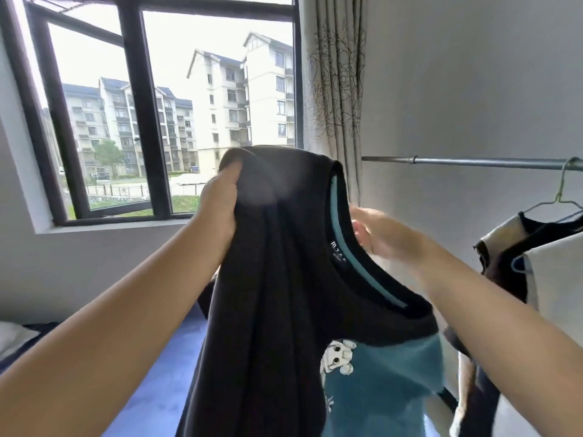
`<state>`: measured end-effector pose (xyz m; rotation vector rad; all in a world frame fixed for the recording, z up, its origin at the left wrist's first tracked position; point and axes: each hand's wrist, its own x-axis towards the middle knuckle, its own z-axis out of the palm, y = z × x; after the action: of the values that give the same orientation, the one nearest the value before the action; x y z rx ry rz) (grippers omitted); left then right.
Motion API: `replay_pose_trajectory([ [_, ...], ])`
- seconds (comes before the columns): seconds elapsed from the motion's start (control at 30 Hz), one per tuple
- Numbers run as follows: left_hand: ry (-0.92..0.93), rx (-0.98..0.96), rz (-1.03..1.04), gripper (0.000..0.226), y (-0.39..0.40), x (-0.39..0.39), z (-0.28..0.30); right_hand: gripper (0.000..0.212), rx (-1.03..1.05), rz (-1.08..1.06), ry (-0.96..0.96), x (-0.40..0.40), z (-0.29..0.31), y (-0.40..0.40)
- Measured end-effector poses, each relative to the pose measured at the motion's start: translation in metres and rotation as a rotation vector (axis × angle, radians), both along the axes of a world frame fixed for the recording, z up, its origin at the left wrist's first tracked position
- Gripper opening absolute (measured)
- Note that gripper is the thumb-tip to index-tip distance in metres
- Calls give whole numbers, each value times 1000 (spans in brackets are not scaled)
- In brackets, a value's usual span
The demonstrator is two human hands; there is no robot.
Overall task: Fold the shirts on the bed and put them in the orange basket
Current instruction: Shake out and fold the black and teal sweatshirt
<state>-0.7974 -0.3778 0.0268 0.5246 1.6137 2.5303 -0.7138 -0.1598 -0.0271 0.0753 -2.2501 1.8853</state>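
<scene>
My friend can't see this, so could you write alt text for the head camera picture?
A person's left hand holds up a dark shirt with a teal front, while the open right hand reaches toward its collar. Behind are a window, a curtain and a clothes rail.

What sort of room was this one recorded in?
Most likely a bedroom in a flat: a blue bed below, a clothes rail with hung garments, and a curtained window facing apartment blocks.

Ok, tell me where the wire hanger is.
Head view, far right: the wire hanger hooks over the metal rail, carrying a dark garment.
</scene>
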Motion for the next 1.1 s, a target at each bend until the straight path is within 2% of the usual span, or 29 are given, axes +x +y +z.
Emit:
replay_pose_trajectory([
  [0.1, -47, 128, -3, 34, -4, -8, 4, 77, -39, 366, -173, 5, -53, 8],
  [0.17, -62, 209, 16, 30, -8, -11, 6, 91, -10, 402, -262, 11, -85, -1],
  [0.2, -73, 238, 40, 28, -10, -11, 9, 91, 35, 381, -307, 12, -99, -10],
  [0.23, -79, 267, 54, 28, -12, -11, 12, 83, 96, 405, -335, 16, -106, -28],
  [0.3, -85, 300, 54, 33, -13, -6, 17, 48, 378, 357, -331, 13, -124, -59],
  [0.37, -81, 275, 67, 37, -12, -2, 19, 23, 575, 118, -296, 1, -133, -82],
  [0.43, -66, 253, 82, 33, -16, -2, 20, 26, 338, -123, -267, -14, -136, -90],
  [0.5, -49, 239, 113, 30, -27, -6, 19, 21, 53, -281, -217, -25, -133, -90],
  [0.57, -17, 190, 164, 24, -39, -13, 20, 23, -118, -422, -139, -28, -118, -82],
  [0.67, -1, 18, 165, 10, -56, -23, 18, 26, -102, -528, 35, -30, -88, -75],
  [0.73, 43, -264, 76, 8, -74, -29, 11, 22, -121, -608, 112, -30, -68, -75],
  [0.8, 72, -546, -138, 14, -94, -31, 1, 20, -101, -622, 168, -28, -50, -70],
  [0.87, 88, -733, -323, 25, -107, -33, -13, 21, 83, -577, 194, -22, -30, -67],
  [0.93, 70, -856, -405, 28, -120, -35, -23, 25, 311, -565, 208, -12, -11, -68],
  [0.97, 60, -911, -435, 35, -128, -35, -26, 25, 388, -574, 226, -7, -2, -69],
  [1.03, 65, -1007, -496, 75, -144, -42, -29, 19, 490, -576, 263, 5, 12, -70],
  [1.1, 74, -1035, -507, 98, -166, -48, -32, 12, 565, -560, 265, 20, 21, -75],
])
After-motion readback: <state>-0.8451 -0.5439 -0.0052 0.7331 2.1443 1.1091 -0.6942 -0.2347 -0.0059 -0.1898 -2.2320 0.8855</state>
